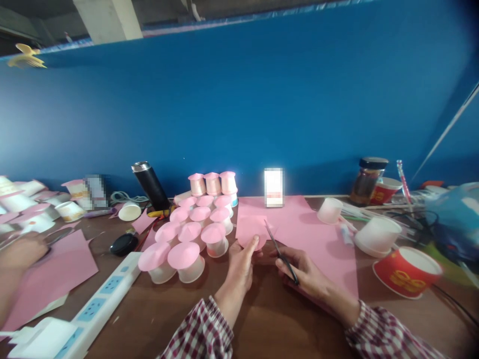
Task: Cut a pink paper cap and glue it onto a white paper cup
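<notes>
Scissors (274, 241) at edge of pink paper (250, 230)

Soft light, pale sheen on blue partition (239, 104), blurred edges

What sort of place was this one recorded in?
Probably a shared craft workshop: rows of pink-topped cups stand on a brown table backed by a blue partition, and another person's hand is at work on the left.
</notes>
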A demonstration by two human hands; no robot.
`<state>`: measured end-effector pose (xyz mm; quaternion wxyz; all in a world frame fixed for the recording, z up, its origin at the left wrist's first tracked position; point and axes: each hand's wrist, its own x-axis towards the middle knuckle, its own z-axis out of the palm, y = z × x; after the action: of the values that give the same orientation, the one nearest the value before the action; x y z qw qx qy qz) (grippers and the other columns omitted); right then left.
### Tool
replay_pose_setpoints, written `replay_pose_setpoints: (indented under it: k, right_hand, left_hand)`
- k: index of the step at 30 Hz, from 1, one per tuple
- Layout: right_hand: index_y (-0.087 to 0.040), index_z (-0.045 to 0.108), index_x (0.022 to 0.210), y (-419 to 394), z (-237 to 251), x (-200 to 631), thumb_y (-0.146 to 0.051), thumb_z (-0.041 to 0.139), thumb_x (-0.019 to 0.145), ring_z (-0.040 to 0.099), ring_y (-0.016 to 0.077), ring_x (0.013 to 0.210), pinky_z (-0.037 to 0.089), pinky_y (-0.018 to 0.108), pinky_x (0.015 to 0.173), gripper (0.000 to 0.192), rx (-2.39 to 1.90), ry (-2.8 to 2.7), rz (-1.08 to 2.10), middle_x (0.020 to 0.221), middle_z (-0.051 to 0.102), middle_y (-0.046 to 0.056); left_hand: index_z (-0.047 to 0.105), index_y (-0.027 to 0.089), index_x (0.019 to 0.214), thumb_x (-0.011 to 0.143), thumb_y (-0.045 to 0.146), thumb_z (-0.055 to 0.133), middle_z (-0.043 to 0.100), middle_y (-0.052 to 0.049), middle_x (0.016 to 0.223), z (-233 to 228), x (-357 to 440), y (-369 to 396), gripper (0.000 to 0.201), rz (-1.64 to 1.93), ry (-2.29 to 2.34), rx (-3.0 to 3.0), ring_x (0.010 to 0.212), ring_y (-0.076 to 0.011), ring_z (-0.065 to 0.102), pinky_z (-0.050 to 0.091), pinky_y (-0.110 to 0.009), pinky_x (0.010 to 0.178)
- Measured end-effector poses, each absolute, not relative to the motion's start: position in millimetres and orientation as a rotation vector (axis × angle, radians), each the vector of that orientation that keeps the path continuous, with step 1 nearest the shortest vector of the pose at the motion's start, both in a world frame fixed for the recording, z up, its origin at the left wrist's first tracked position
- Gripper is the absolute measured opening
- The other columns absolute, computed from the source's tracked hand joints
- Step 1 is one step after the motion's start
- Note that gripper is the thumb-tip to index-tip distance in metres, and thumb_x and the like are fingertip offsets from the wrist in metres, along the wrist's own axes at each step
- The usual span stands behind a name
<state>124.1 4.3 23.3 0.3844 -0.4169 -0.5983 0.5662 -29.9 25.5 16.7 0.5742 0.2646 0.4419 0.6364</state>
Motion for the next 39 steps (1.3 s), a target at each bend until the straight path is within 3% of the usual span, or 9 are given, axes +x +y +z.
replay_pose_setpoints:
  k: [6, 13, 24, 39]
  right_hand:
    - [-0.013, 0.066, 0.102, 5.6, 31.0, 123.9, -0.050, 0.064, 0.075, 0.045, 0.0094, 0.050, 0.036, 0.021, 0.046, 0.047, -1.073, -1.581, 1.422, 0.062, 0.058, 0.002]
    - [-0.013, 0.065, 0.108, 5.8, 25.9, 125.1, -0.050, 0.061, 0.078, 0.044, 0.0094, 0.049, 0.035, 0.020, 0.046, 0.047, -1.011, -1.569, 1.423, 0.056, 0.052, -0.001]
    - [-0.012, 0.062, 0.113, 5.1, 30.4, 126.0, -0.043, 0.056, 0.085, 0.044, 0.0092, 0.057, 0.034, 0.020, 0.049, 0.041, -0.966, -1.609, 1.416, 0.067, 0.054, 0.000]
    - [-0.010, 0.063, 0.107, 7.6, 30.2, 127.4, -0.042, 0.058, 0.084, 0.048, 0.0107, 0.057, 0.038, 0.022, 0.051, 0.040, -0.956, -1.648, 1.383, 0.064, 0.054, 0.000]
  left_hand:
    - [0.064, 0.012, 0.075, 0.060, 0.038, 0.077, 0.064, -0.003, 0.066, 17.5, -29.3, 23.8, 0.033, 1.470, 1.025, 0.670, 0.056, -0.0110, 0.055, 0.041, -0.022, 0.052]
    - [0.065, 0.010, 0.080, 0.061, 0.039, 0.077, 0.065, -0.005, 0.068, 17.7, -27.2, 22.0, 0.036, 1.413, 1.034, 0.697, 0.055, -0.0103, 0.054, 0.041, -0.021, 0.050]
    - [0.067, 0.009, 0.084, 0.063, 0.040, 0.076, 0.066, -0.007, 0.072, 11.5, -26.9, 21.2, 0.039, 1.374, 1.008, 0.732, 0.058, -0.0108, 0.056, 0.043, -0.020, 0.051]
    - [0.067, 0.008, 0.085, 0.064, 0.040, 0.076, 0.068, -0.011, 0.078, 15.4, -25.9, 17.6, 0.039, 1.322, 1.050, 0.727, 0.061, -0.0117, 0.059, 0.044, -0.020, 0.051]
